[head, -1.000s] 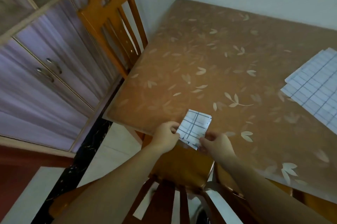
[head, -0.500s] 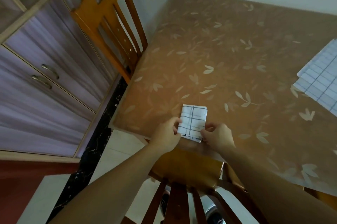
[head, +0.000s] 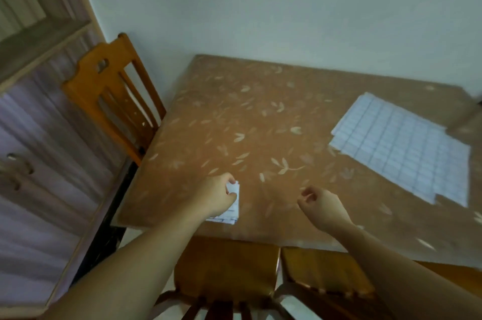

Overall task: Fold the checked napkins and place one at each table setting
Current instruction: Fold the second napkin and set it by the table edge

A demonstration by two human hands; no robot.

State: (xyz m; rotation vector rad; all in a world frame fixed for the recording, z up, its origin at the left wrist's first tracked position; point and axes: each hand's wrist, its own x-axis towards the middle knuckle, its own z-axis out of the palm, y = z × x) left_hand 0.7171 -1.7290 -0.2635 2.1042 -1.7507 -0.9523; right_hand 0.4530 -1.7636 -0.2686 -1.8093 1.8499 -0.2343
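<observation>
The leaf-patterned table [head: 260,116] is seen from further back than half a second ago, so the stack of unfolded checked napkins [head: 401,145] at the far right is now shown in full. The folded napkin [head: 233,211], lying at the near edge above a chair [head: 227,267], is gripped by the left hand [head: 217,197] alone; the right hand [head: 322,205] has been lifted clear, loosely curled, holding nothing. This setting is judged nearly served.
</observation>
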